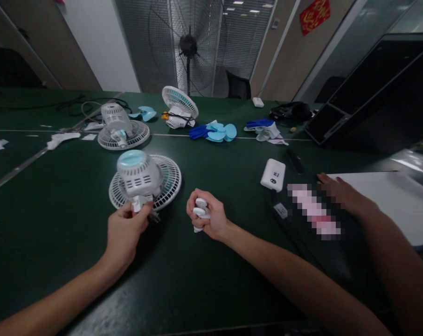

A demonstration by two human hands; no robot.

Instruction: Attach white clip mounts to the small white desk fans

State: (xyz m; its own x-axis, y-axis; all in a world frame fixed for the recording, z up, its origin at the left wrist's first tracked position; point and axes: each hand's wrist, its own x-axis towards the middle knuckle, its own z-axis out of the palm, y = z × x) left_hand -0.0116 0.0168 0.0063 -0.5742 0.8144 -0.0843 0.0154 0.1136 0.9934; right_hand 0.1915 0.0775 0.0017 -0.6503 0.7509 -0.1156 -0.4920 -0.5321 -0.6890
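Note:
A small white fan lies face down, its pale grille against the table and its motor housing with a light-blue cap upward. My left hand pinches the white plastic bracket at the near side of that housing. A power plug shows just beyond those fingertips. To the right of the fan, my right hand is closed around white plastic pieces with rounded ends; the fingers hide most of their shape. It is held apart from the fan.
Behind are a second face-down fan, a tilted fan, blue fan blades and gloves. At right, a white power bank with a cable lies near another person's hand, beside a white board.

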